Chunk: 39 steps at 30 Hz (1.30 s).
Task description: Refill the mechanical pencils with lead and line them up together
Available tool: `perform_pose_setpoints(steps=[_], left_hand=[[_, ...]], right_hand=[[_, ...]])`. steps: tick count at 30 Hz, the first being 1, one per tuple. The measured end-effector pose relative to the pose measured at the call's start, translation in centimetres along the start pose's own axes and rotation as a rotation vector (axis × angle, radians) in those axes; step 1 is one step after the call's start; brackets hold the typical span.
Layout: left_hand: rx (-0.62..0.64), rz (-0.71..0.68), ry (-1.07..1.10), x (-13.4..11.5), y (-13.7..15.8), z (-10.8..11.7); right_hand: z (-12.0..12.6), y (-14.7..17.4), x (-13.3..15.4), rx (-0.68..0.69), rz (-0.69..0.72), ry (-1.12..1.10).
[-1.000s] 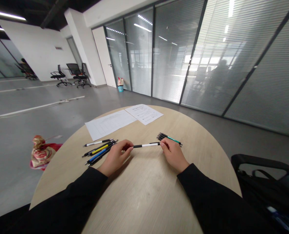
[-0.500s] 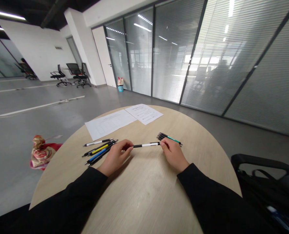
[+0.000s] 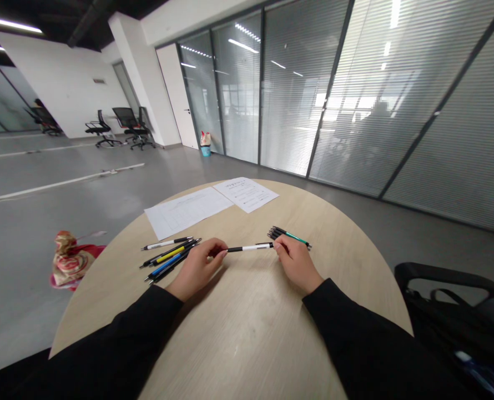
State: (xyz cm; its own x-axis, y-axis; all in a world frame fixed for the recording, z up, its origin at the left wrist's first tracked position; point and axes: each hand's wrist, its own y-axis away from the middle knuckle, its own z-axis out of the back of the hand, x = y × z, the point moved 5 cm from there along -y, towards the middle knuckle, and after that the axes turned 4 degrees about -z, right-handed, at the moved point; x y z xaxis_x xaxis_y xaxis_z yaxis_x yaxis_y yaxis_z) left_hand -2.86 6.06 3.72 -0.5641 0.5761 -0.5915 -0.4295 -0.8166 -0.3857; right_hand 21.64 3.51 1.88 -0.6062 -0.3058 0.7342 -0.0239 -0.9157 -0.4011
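A white and black pen (image 3: 250, 248) is stretched level between my hands, above the near middle of the round table (image 3: 247, 328). My left hand (image 3: 200, 264) pinches its black end between thumb and fingers. At the other end, the end with the clip, my right hand (image 3: 296, 261) is closed with thumb and forefinger. Beside my left hand lies a loose group of pens, among them a white one (image 3: 167, 244), a yellow one (image 3: 169, 255) and a blue one (image 3: 166, 266). Just behind my right hand are several dark pens and a green one (image 3: 296, 238), partly hidden by the hand.
Two printed sheets, a wide one (image 3: 188, 212) and a smaller one (image 3: 247, 194), lie toward the table's far edge. A black chair (image 3: 450, 283) stands close on the right. A patterned bag (image 3: 72, 261) sits on the floor to the left. Glass partitions (image 3: 297, 89) run behind.
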Motion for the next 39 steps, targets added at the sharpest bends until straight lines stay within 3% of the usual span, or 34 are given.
perform_pose_setpoints(steps=[39], left_hand=[[-0.001, -0.007, 0.002, -0.06, -0.04, -0.02]], right_hand=[[-0.16, -0.02, -0.03, 0.01, -0.006, -0.014]])
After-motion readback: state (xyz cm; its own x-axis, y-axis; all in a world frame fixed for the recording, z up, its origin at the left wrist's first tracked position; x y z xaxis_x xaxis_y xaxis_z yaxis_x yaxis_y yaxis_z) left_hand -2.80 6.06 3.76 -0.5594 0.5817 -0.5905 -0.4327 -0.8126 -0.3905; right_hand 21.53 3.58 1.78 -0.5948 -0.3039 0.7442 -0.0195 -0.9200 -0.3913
